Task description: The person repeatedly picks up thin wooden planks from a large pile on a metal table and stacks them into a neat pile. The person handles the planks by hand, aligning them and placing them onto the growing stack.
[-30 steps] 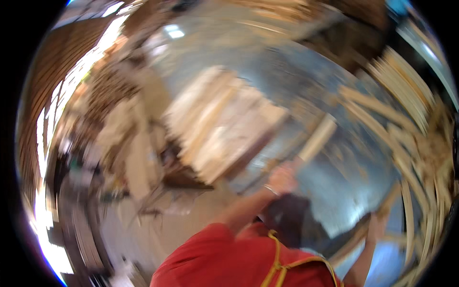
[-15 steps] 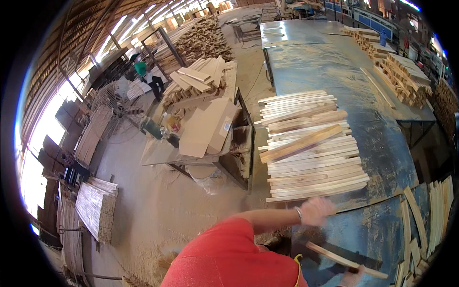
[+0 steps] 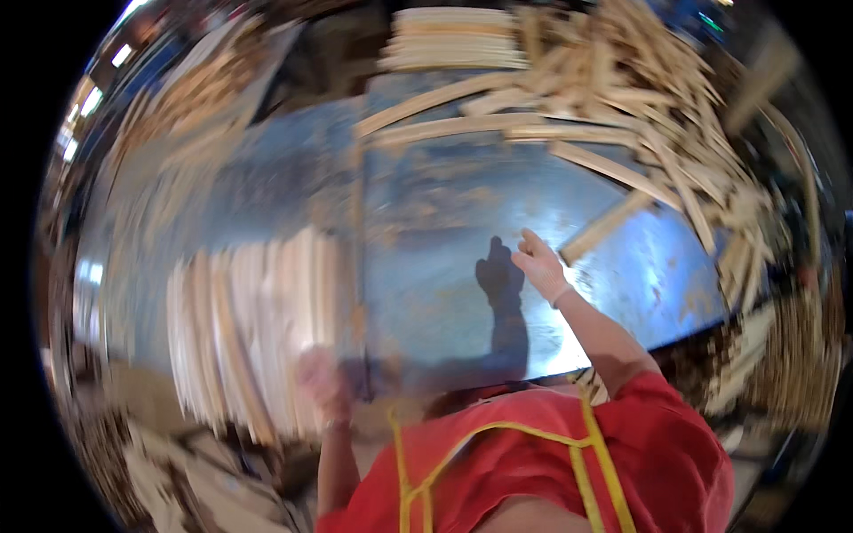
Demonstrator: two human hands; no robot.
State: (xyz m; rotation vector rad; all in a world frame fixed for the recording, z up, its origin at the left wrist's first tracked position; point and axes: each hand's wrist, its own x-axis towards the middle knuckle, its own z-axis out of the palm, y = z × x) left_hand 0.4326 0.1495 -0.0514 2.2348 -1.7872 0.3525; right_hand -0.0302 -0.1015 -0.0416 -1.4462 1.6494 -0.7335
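Observation:
My left hand [image 3: 325, 384], smeared by motion, is at the near right end of a row of pale wooden strips [image 3: 258, 329] laid side by side on the blue-grey table [image 3: 426, 311]. Whether its fingers grip a strip cannot be made out. My right hand [image 3: 538, 266], in a light glove, hovers over the table with fingers apart and nothing in them. Its shadow falls on the metal just to its left. The nearest piece is a single wooden strip [image 3: 606, 226], whose end lies close beyond the fingers.
A jumbled heap of wooden strips [image 3: 649, 115] covers the far right of the table. Beyond the far edge is a neat stack of strips [image 3: 458, 40]. More bundled wood [image 3: 800, 346] stands at the right. Flat cardboard [image 3: 204, 480] lies at the lower left.
My view has swung round to the right, bringing the heap in. The wooden strip that my right hand held is out of it. My left hand has come to the row's near end.

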